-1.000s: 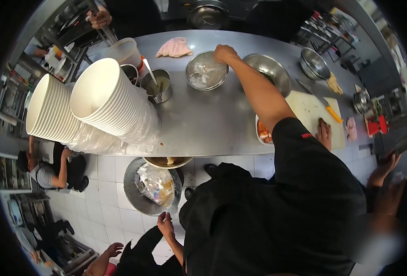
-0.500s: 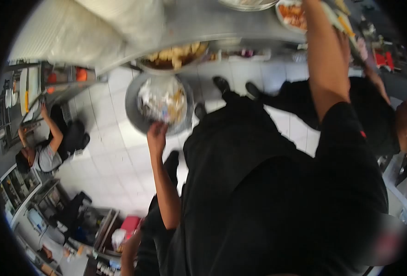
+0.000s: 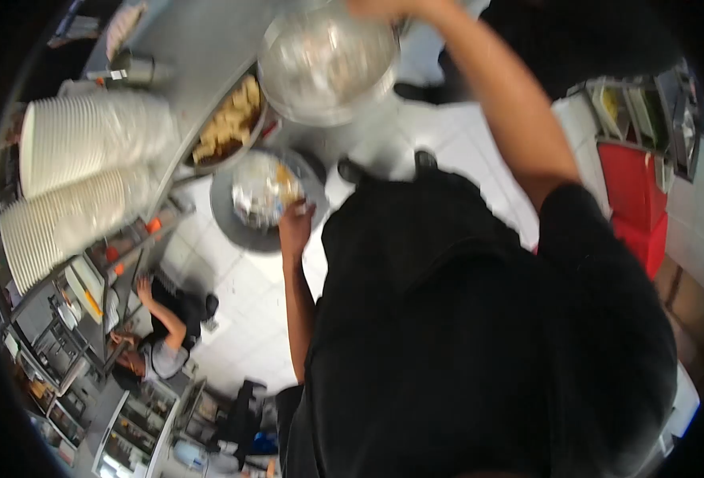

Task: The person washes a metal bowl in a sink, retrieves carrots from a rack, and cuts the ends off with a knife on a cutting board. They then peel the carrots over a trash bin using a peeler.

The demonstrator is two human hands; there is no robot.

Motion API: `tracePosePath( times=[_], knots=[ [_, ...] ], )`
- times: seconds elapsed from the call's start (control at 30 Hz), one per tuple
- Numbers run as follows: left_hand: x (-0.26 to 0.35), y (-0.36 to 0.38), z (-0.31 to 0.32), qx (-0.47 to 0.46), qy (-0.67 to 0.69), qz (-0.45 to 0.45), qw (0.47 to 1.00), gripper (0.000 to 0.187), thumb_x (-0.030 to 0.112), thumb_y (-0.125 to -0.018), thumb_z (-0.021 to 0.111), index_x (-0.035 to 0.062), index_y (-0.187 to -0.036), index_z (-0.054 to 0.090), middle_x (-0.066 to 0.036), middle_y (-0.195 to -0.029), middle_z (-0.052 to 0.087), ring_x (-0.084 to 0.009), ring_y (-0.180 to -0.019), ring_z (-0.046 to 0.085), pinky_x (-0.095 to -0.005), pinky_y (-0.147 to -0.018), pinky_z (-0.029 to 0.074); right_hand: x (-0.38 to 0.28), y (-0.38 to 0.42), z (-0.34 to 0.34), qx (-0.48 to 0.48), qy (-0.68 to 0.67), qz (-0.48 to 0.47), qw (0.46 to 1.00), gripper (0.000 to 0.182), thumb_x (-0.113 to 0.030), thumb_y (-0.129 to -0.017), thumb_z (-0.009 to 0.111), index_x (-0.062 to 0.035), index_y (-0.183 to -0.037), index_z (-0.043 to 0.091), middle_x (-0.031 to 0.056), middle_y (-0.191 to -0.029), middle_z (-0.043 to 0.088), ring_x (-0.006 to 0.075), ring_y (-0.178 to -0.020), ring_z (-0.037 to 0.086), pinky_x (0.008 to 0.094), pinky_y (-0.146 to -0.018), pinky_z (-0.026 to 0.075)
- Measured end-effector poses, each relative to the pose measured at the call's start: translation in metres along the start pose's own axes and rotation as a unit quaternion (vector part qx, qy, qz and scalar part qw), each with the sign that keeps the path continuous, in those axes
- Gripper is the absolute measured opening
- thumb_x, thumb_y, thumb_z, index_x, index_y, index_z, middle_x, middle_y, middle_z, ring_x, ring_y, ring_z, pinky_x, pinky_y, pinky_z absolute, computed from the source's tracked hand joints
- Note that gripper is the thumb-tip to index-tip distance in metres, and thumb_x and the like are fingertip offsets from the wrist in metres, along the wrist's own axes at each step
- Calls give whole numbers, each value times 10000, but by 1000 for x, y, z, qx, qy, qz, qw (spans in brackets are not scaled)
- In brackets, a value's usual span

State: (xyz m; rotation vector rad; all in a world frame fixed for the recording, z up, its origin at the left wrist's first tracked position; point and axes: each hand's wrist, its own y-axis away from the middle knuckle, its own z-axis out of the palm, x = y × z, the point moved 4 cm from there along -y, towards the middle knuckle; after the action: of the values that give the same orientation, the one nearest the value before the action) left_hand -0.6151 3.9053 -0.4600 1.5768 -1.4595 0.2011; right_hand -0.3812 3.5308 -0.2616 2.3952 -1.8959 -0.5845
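The right hand (image 3: 380,8) grips the far rim of a steel mixing bowl (image 3: 328,60) and holds it clear of the counter (image 3: 185,40), out over the floor; only the lower part of that hand shows at the top edge, so how the fingers curl round the rim cannot be told. The left hand (image 3: 295,227) hangs low with its fingers loosely spread, holding nothing, at the edge of a round bin (image 3: 244,231) lined with a crumpled bag of scraps. The work looks to be carrying the bowl off the counter, perhaps toward the bin, which lies below and a little to the left of the bowl; any tipping would call for lowering it first and steadying it with the free hand. Counted: one lifted bowl, one bin, one pan of pale cut pieces (image 3: 228,123) under the counter's edge, two stacks of white bowls (image 3: 81,139) lying sideways, one small steel cup (image 3: 133,68), and one other person crouching (image 3: 157,346) by the shelves.
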Motion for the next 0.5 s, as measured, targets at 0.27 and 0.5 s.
tracePosePath(
  times=[0.27,0.5],
  knots=[
    [11,-28,14,31,59,-67,995,384,244,-866,666,-16,-1147,638,-177,-1082,685,-234,-1015,648,-343,-858,500,35,16,67,-19,-59,3,998,271,-133,-696,559,16,-888,678,250,-902,655,421,-892,625,485,-805,484],
    [-22,-21,9,124,10,-115,986,368,249,-877,652,-15,-1133,646,-169,-981,707,-209,-878,681,-323,-774,519,28,7,58,0,-192,-31,981,332,-113,-731,511,-1,-994,679,274,-1024,633,432,-1008,591,458,-905,456]
  ],
)
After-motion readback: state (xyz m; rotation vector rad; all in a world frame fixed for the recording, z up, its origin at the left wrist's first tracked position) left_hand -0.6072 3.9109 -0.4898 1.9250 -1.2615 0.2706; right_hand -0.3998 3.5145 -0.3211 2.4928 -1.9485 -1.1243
